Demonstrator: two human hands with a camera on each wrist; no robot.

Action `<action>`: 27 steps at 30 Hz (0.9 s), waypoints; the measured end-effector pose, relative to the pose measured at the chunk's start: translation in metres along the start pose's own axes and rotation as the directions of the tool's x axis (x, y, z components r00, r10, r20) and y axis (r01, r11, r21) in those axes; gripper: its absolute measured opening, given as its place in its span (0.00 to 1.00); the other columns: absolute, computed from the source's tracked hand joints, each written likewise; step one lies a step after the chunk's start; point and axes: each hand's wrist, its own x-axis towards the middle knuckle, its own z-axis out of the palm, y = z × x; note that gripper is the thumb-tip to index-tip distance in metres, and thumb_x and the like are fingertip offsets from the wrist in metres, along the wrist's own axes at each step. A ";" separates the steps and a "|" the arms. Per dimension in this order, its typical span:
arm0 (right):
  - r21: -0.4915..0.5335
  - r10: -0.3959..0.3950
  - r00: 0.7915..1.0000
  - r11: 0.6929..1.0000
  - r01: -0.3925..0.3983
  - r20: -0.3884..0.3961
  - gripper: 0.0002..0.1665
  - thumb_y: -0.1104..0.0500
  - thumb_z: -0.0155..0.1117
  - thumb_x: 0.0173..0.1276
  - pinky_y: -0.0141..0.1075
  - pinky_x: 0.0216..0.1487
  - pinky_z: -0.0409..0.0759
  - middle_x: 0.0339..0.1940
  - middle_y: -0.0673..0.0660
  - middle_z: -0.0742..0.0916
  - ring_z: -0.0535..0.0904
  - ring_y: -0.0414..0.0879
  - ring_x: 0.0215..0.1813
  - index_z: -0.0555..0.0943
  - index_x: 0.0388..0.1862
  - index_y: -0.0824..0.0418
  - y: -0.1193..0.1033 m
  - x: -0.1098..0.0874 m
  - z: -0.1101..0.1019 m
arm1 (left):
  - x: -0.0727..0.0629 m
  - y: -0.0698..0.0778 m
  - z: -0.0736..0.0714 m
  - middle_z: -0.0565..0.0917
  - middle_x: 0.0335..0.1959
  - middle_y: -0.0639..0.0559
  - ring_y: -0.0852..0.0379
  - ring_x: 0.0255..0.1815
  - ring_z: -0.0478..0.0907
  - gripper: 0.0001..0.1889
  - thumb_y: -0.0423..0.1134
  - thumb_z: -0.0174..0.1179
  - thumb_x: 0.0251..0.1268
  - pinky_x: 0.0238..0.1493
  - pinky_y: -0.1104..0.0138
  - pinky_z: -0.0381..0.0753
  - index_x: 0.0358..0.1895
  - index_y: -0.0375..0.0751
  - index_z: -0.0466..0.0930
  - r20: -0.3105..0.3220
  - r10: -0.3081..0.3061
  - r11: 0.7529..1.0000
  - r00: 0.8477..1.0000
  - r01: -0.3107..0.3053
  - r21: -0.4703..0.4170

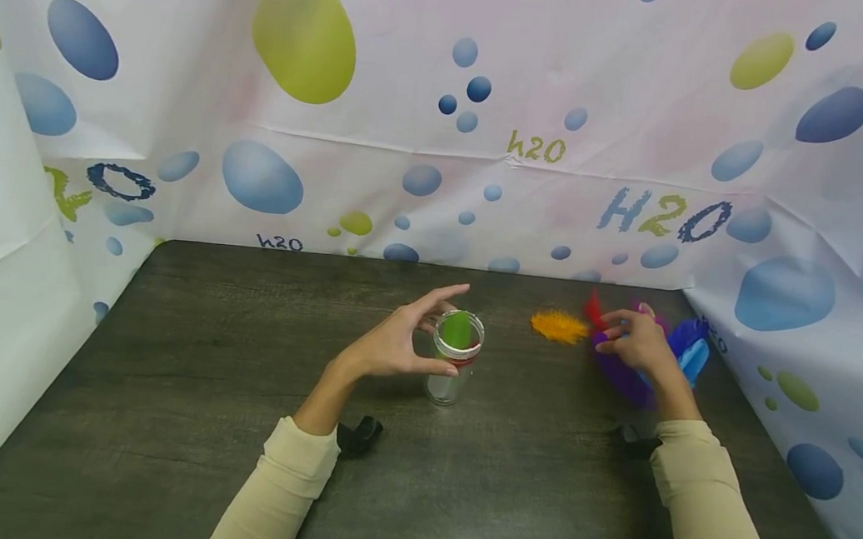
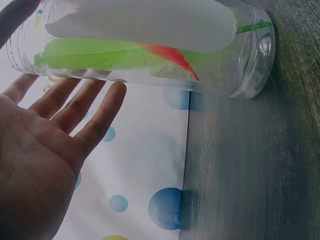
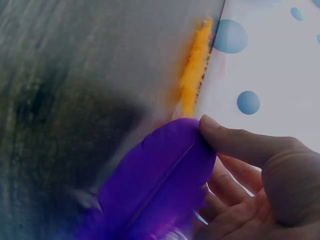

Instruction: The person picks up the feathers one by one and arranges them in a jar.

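A clear plastic jar [image 1: 441, 389] stands upright on the table, its top uncovered. Through its wall I see a green feather [image 2: 90, 54] and a small red feather [image 2: 172, 57], beside a large whitish one. My left hand [image 1: 396, 342] is held around the jar's upper part, thumb on the near side and extended fingers behind. Whether those fingers press on the wall I cannot tell. Over at the right, my right hand [image 1: 640, 347] pinches a purple feather [image 3: 155, 175] near its rounded tip, between thumb and fingers.
An orange feather [image 1: 558, 327] lies left of the right hand, with a red feather [image 1: 594, 308] close by. Blue feathers [image 1: 691, 354] lie at the table's right side. A patterned sheet [image 1: 412, 118] hangs behind the dark table [image 1: 203, 420].
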 end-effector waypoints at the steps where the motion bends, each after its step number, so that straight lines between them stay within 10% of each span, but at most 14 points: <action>1: 0.002 -0.002 1.000 1.000 0.002 -0.005 0.27 0.71 0.71 0.65 0.67 0.75 0.54 0.47 0.79 0.85 0.43 0.77 0.80 0.74 0.61 0.81 -0.001 0.000 0.000 | 0.000 0.000 0.000 0.78 0.65 0.42 0.49 0.67 0.75 0.55 0.32 0.80 0.53 0.62 0.53 0.80 0.83 0.44 0.54 0.000 0.000 1.000 1.000 0.000 0.001; 6: -0.002 -0.004 1.000 1.000 0.004 -0.018 0.27 0.70 0.69 0.68 0.68 0.75 0.52 0.46 0.78 0.86 0.46 0.78 0.80 0.74 0.62 0.80 -0.006 -0.001 -0.002 | -0.001 0.000 0.000 0.78 0.65 0.42 0.48 0.67 0.75 0.55 0.31 0.80 0.53 0.62 0.51 0.80 0.82 0.41 0.54 0.001 -0.001 1.000 1.000 0.001 0.003; 13: -0.065 -0.033 0.994 0.997 0.027 -0.101 0.24 0.64 0.68 0.72 0.63 0.55 0.81 0.48 0.76 0.87 0.82 0.74 0.51 0.78 0.63 0.75 -0.014 -0.006 -0.005 | 0.000 0.001 -0.001 0.78 0.64 0.43 0.49 0.67 0.76 0.55 0.31 0.80 0.52 0.62 0.52 0.80 0.83 0.43 0.54 0.003 -0.004 1.000 1.000 0.004 0.003; 27: 0.036 -0.025 0.976 0.999 0.033 -0.216 0.25 0.59 0.66 0.76 0.65 0.59 0.78 0.52 0.76 0.86 0.81 0.72 0.56 0.77 0.65 0.73 -0.033 -0.012 -0.013 | 0.000 0.002 -0.001 0.79 0.64 0.43 0.48 0.66 0.76 0.55 0.31 0.80 0.52 0.63 0.51 0.79 0.83 0.42 0.54 0.009 -0.016 1.000 1.000 0.016 -0.006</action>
